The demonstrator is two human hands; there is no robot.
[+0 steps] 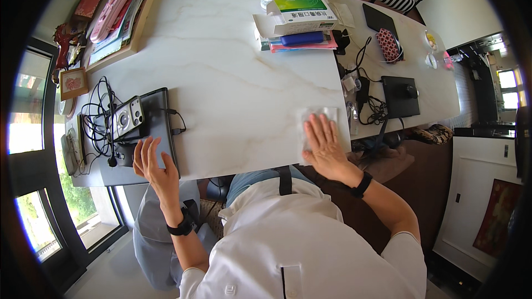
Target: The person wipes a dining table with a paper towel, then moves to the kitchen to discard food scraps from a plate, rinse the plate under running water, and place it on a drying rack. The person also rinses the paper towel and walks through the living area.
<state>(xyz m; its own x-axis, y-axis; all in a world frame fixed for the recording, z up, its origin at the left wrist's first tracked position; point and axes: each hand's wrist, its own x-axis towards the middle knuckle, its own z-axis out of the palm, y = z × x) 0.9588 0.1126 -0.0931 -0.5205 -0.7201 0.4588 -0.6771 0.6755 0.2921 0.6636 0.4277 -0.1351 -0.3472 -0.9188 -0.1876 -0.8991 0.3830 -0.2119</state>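
My right hand (323,143) lies flat on a thin white wipe (332,113), pressing it to the marble-patterned tabletop (232,104) near the right front corner. Part of the wipe is hidden under the palm. My left hand (154,166) hovers at the front of a dark closed laptop (156,112), fingers spread and holding nothing; whether a fingertip touches the laptop cannot be told. On the laptop rest a smartphone in a clear case with a ring (129,117) and a tangle of black cables (97,126).
A pile with an opened medicine box (307,18) and a blue case (302,38) stands at the back right. On the adjoining right-hand table lie chargers (363,91) and a black tablet-like slab (399,104). A wooden tray of papers (139,33) and a pink pencil case (109,16) are far left.
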